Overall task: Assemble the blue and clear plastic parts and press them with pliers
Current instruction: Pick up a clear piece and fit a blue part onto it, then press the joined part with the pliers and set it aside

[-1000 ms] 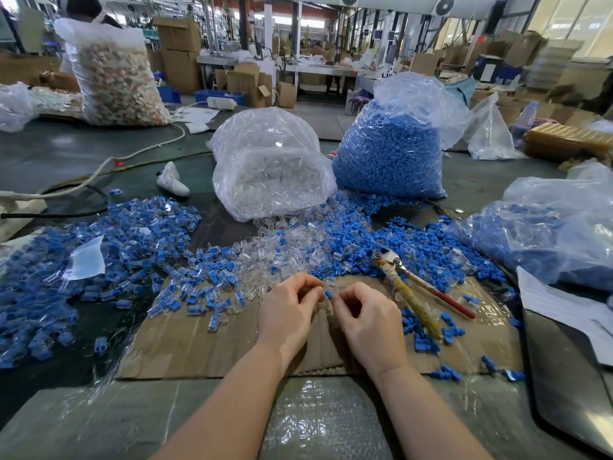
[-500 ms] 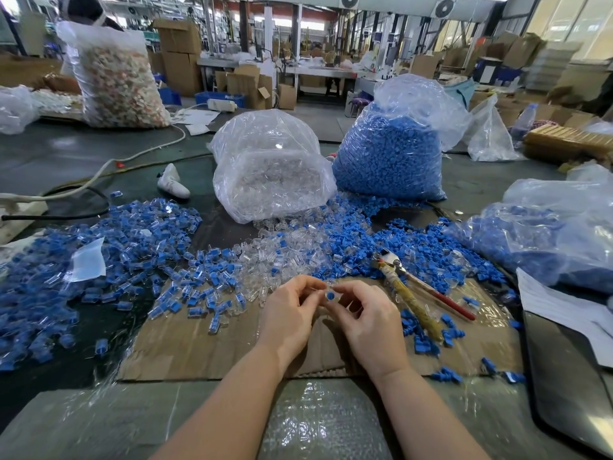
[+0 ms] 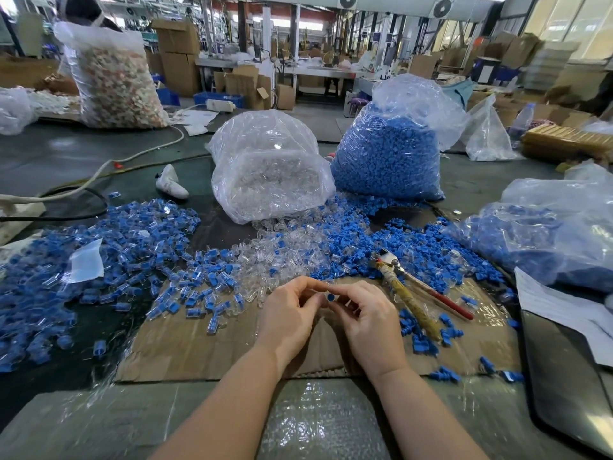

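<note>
Right at the middle of it all was the small blue plastic part [image 3: 330,296], pinched between both sets of fingertips and held just above the cardboard sheet [image 3: 199,346]. The left hand [image 3: 288,318] had its fingers curled in on the piece from one side, and the right hand [image 3: 368,318] was curled on it from the other, thumb and forefinger meeting at the blue end. A clear plastic part seemed to sit round that blue piece, though the fingers hid most of it, so I couldn't call it for certain.

Just beside the right hand, the pliers [image 3: 409,293] lay flat on the cardboard, one handle wrapped in yellowish tape, the other red, head pointing away from the person. Beyond the hands, a loose heap of clear parts [image 3: 282,250] spread across the cardboard's far edge, with loose blue parts [image 3: 428,247] scattered around the pliers' head. To the left of the hands sprawled a pile of assembled blue-and-clear pieces [image 3: 99,247]. Farther back stood a bag of clear parts [image 3: 268,174] and, next to it, a bag of blue parts [image 3: 388,154].
</note>
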The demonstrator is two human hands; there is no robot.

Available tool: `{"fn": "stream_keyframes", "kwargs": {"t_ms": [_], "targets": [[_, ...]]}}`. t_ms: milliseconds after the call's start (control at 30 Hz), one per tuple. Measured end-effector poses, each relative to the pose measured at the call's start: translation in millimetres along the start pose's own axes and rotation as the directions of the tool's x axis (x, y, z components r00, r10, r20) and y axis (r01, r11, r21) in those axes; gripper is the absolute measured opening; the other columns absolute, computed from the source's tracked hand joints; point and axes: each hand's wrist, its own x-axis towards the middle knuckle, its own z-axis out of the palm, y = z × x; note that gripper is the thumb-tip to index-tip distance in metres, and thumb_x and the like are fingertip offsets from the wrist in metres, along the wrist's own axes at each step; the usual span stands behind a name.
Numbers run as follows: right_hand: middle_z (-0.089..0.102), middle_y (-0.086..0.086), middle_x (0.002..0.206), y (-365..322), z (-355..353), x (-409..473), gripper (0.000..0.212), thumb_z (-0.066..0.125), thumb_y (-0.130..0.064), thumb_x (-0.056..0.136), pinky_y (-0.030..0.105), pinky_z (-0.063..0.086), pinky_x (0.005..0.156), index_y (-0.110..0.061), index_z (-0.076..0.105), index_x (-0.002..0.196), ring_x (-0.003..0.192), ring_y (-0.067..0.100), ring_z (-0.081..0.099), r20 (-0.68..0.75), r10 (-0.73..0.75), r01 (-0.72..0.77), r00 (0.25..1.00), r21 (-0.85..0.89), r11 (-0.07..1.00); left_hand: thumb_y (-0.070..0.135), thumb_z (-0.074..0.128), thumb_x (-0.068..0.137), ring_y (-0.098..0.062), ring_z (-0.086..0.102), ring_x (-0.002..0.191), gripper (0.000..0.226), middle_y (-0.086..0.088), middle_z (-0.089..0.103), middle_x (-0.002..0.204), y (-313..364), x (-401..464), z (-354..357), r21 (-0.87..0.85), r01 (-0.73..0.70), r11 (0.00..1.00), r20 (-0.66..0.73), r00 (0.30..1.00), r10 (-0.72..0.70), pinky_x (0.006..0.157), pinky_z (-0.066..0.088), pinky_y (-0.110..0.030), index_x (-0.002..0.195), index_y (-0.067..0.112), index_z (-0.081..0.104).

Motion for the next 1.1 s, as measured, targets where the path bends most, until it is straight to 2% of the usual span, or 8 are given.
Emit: {"fn": "stream_keyframes", "kwargs": {"t_ms": [167, 333, 500, 567, 667, 733, 1000, 1100], "targets": [[0.067, -0.006, 0.091, -1, 0, 1, 0.020, 0.073, -0.012, 0.079, 0.032, 0.051, 0.084, -0.016, 0.073, 0.099, 0.090, 0.011, 0.060, -0.003, -0.012, 0.012, 1.000, 0.007, 1.000, 0.010, 0.067, 0.083, -0.017, 0.067, 0.075, 0.014, 0.002, 0.070, 0.074, 0, 2, 2, -0.026, 0.007, 1.000, -0.015, 1.000, -0.007, 0.078, 0.055, -0.039, 0.081, 0.024, 0.067], [0.065, -0.004, 0.093, -2, -2, 1, 0.022, 0.071, -0.012, 0.082, 0.033, 0.050, 0.086, -0.014, 0.070, 0.103, 0.092, 0.013, 0.057, 0.011, -0.008, 0.008, 1.000, -0.039, 0.999, 0.009, 0.069, 0.082, -0.016, 0.067, 0.073, 0.013, -0.002, 0.070, 0.075, -1, 4, 1, -0.075, 0.031, 0.997, -0.015, 0.999, -0.032, 0.070, 0.055, -0.025, 0.080, 0.022, 0.066], [0.062, 0.002, 0.106, 1, -20, 10, 0.029, 0.066, -0.017, 0.085, 0.031, 0.040, 0.092, -0.011, 0.063, 0.114, 0.098, 0.014, 0.054, -0.151, 0.101, -0.137, 0.983, -0.254, 0.957, 0.002, 0.066, 0.083, -0.022, 0.068, 0.075, 0.008, -0.017, 0.068, 0.081, -2, 7, 0, -0.335, 0.137, 0.932, 0.014, 0.990, -0.141, 0.068, 0.056, -0.026, 0.084, 0.010, 0.067], [0.057, 0.005, 0.118, 8, -32, 16, 0.039, 0.055, -0.033, 0.092, 0.033, 0.034, 0.096, -0.015, 0.052, 0.127, 0.109, 0.019, 0.050, -0.148, 0.269, -0.307, 0.952, -0.457, 0.835, -0.001, 0.065, 0.083, -0.023, 0.067, 0.075, 0.008, -0.017, 0.068, 0.081, -2, 8, -1, -0.447, 0.185, 0.875, 0.041, 0.982, -0.186, 0.070, 0.056, -0.032, 0.084, 0.007, 0.067], [0.043, 0.013, 0.138, 21, -50, 22, 0.062, 0.032, -0.057, 0.093, 0.048, 0.025, 0.108, -0.017, 0.030, 0.141, 0.128, 0.030, 0.038, -0.062, 0.581, -0.439, 0.812, -0.722, 0.535, -0.002, 0.063, 0.084, -0.020, 0.067, 0.072, 0.009, -0.012, 0.069, 0.078, -3, 9, -3, -0.519, 0.223, 0.825, 0.071, 0.973, -0.219, 0.068, 0.056, -0.031, 0.086, 0.005, 0.067], [0.032, 0.014, 0.147, 29, -55, 25, 0.072, 0.027, -0.064, 0.091, 0.054, 0.016, 0.111, -0.017, 0.023, 0.145, 0.136, 0.032, 0.028, -0.010, 0.676, -0.450, 0.736, -0.754, 0.478, -0.002, 0.063, 0.084, -0.020, 0.067, 0.072, 0.008, -0.012, 0.070, 0.079, -2, 9, -5, -0.512, 0.224, 0.829, 0.076, 0.973, -0.216, 0.067, 0.055, -0.030, 0.088, 0.005, 0.066], [0.040, 0.011, 0.134, 36, -58, 33, 0.058, 0.044, -0.062, 0.086, 0.054, 0.023, 0.107, -0.017, 0.045, 0.123, 0.128, 0.030, 0.033, 0.051, 0.664, -0.372, 0.746, -0.795, 0.479, -0.001, 0.063, 0.084, -0.022, 0.066, 0.073, 0.008, -0.011, 0.070, 0.079, 0, 11, -5, -0.462, 0.211, 0.861, 0.057, 0.976, -0.208, 0.074, 0.056, -0.038, 0.087, 0.006, 0.067], [0.042, 0.012, 0.130, 35, -58, 39, 0.055, 0.052, -0.055, 0.083, 0.049, 0.030, 0.104, -0.013, 0.045, 0.118, 0.124, 0.031, 0.036, 0.066, 0.694, -0.432, 0.717, -0.740, 0.516, 0.000, 0.063, 0.084, -0.018, 0.065, 0.064, 0.007, -0.010, 0.070, 0.076, 2, 11, -6, -0.473, 0.217, 0.854, 0.056, 0.975, -0.216, 0.064, 0.057, -0.031, 0.087, 0.006, 0.067]]}}
